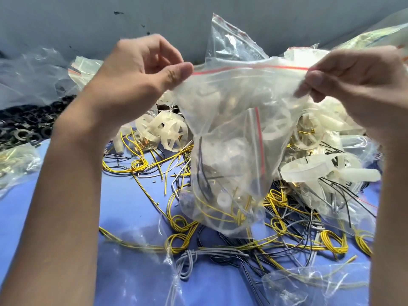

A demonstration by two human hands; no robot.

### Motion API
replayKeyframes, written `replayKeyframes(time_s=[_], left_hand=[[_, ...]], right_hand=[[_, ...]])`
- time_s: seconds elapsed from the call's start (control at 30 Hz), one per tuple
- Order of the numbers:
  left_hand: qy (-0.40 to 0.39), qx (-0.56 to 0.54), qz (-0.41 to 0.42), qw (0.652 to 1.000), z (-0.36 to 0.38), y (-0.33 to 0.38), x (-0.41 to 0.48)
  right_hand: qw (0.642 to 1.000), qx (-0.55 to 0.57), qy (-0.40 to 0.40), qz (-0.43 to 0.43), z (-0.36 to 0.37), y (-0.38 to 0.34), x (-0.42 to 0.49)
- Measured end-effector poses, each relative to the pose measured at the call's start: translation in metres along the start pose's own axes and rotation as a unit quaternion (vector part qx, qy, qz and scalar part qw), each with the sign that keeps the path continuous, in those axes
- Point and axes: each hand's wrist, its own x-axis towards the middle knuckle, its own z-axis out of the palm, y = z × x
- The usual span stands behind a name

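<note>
- Your left hand point(136, 78) pinches the top left corner of the clear zip bag point(231, 133): the thumb lies flat on the near face and the curled fingers are behind the plastic.
- Your right hand point(362, 85) grasps the top right corner in the same way, with thumb in front and fingers curled round the edge.
- The bag hangs between your two hands, lifted above the blue table point(123, 195). Its mouth is stretched taut from one hand to the other.
- The red zip strip point(249, 68) runs straight along the top edge from your left thumb to your right thumb. You cannot tell whether it is sealed.
- Inside the bag, below your hands, are pale plastic parts, thin black wires and a yellow wire point(212, 214) coiled near the bottom.
- Below and beyond your left hand, white spoked wheels point(167, 131) lie in a heap on the table.
- Under your right hand, more white plastic pieces point(309, 171) are piled among black wires.
- Beneath the hanging bag, loops of yellow wire point(181, 239) and a bundle of grey wires point(187, 261) are tangled on the table.
- Left of your left forearm there is a pile of black rings point(26, 127).
- Beyond your hands, a second clear bag point(229, 40) stands upright.
</note>
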Motion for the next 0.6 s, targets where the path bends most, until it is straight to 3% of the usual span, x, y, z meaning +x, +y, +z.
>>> replayKeyframes(time_s=[0.1, 0.3, 0.6], left_hand=[[-0.066, -0.001, -0.054, 0.996, 0.004, -0.003, -0.002], [-0.105, -0.064, -0.128, 0.984, 0.01, -0.009, 0.0], [-0.057, -0.086, -0.068, 0.992, 0.01, -0.012, 0.001]], right_hand=[[1.0, -0.002, -0.01, 0.005, -0.002, 0.002, -0.002], [1.0, 0.004, -0.009, 0.006, -0.003, 0.001, -0.002], [1.0, -0.009, -0.009, -0.001, -0.001, -0.003, -0.001]])
